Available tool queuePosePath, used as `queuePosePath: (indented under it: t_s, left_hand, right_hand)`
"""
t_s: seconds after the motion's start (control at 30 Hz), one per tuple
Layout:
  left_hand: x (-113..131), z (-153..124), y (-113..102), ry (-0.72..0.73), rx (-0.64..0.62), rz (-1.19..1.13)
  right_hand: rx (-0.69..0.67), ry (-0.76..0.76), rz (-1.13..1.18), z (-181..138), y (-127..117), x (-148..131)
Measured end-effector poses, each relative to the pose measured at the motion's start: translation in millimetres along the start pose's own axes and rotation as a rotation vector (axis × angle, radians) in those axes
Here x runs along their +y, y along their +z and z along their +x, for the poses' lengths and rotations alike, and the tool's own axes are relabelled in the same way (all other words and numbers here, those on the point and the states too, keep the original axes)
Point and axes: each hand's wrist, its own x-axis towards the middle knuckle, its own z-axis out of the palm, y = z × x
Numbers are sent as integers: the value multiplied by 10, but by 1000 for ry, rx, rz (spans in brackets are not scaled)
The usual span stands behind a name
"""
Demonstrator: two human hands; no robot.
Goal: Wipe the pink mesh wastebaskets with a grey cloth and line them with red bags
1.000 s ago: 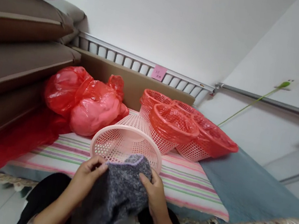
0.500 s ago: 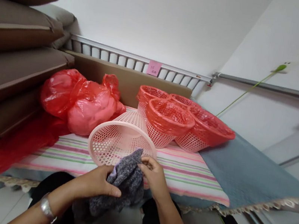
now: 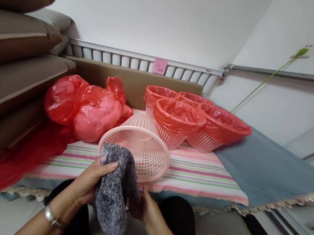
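Observation:
A shaggy grey cloth (image 3: 113,206) hangs from my left hand (image 3: 90,180), which pinches its upper left edge with the thumb on top. My right hand (image 3: 149,213) is at the cloth's lower right side, thumb stretched upward and apart from the fingers. Those fingers are shadowed and partly hidden by the cloth; they appear to touch it from behind. Just beyond both hands, a pale pink perforated plastic basket (image 3: 154,154) lies on its side with its mouth toward me. The cloth covers the lower left of its rim.
Several baskets lined with red plastic bags (image 3: 179,115) stand behind on a striped cloth (image 3: 204,174). Stuffed red bags (image 3: 94,113) lie at left beside stacked brown cushions (image 3: 10,82). A radiator (image 3: 110,56) and a blue cover (image 3: 268,167) border the area.
The grey cloth has shifted left and opened out, hanging lower. My right hand has moved down from the cloth's top, its thumb now apart. The basket has shifted slightly right in view.

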Motion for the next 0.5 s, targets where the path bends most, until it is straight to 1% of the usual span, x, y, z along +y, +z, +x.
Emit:
queuePosePath:
  t_s: [0.03,0.07,0.17,0.27,0.33,0.4,0.47,0.5]
  left_hand:
    - [-12,-4,-1,7,1,8]
    - [-21,-9,-3,13,1,16]
    - [-32,-35,-22,24,-7,34]
    - [-23,-76,-44,19,-34,44]
    - [-13,-109,-55,7,-39,43]
    - [-2,-135,-73,-8,-29,37]
    - [13,-144,-114,-7,-12,21]
    - [24,-138,-146,2,1,6]
  right_hand:
    - [-33,46,63,1,28,54]
    - [-64,62,112,10,61,76]
    - [-164,30,186,69,153,2]
    - [-166,34,172,126,237,-103]
    - [-171,45,161,129,304,-125]
    - [-220,42,203,90,373,-129]
    - [-255,-9,270,16,418,-165]
    - [-240,-55,289,-29,422,-210]
